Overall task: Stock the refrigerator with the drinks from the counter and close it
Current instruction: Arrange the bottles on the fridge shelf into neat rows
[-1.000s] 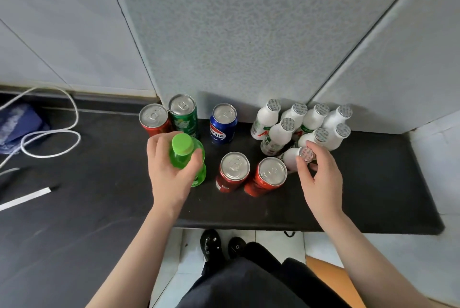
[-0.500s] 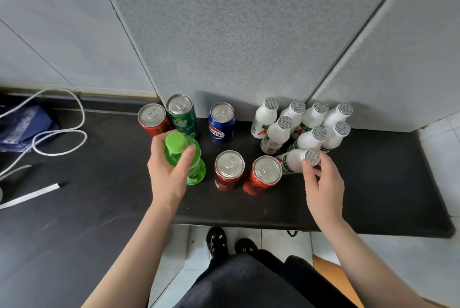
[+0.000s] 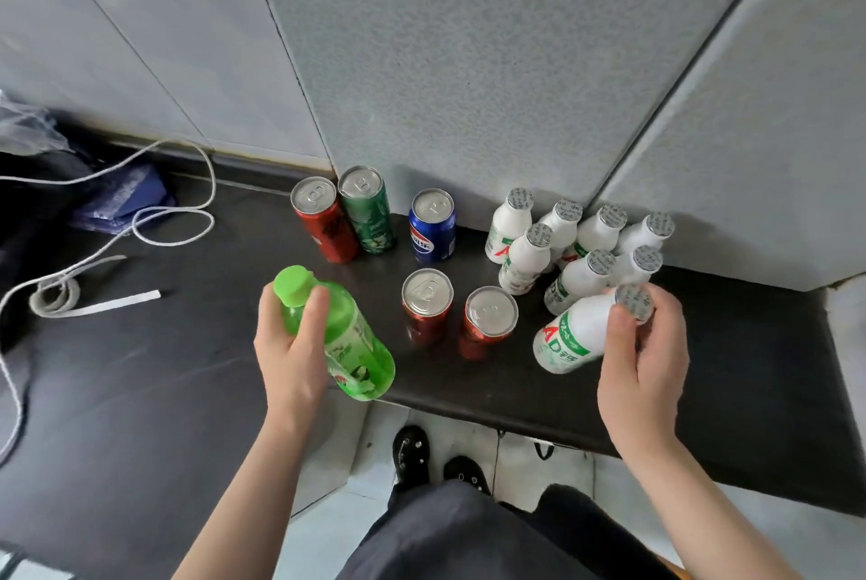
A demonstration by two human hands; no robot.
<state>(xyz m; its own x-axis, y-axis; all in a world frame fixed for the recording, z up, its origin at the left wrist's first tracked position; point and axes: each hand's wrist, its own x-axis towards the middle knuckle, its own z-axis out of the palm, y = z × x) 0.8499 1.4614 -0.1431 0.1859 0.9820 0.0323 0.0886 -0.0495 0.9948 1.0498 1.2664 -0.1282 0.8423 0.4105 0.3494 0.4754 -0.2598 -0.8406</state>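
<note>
Head view looks down on a dark desk set against grey wall panels. The left hand is clenched round the upper part of a green bottle, thumb lying along its shoulder just under the bright green cap. The bottle is tilted, cap up and to the left, base at the desk's front edge. The right hand pinches a white bottle at its neck, thumb and fingers curled about the foil cap. This bottle also leans, with its base low and to the left; whether that base touches the desk cannot be told.

Just behind the right hand, seven more white bottles stand upright, close together against the wall. Between the two hands stand two red cans, side by side. Further back, near the wall, a tall red can and a tall green can stand touching, with a shorter blue can a little apart on their right.

On the left part of the desk lie a looped white cord, a bluish bundle and a white strip. Below the desk's edge, the person's black shoes stand on pale floor tiles.
</note>
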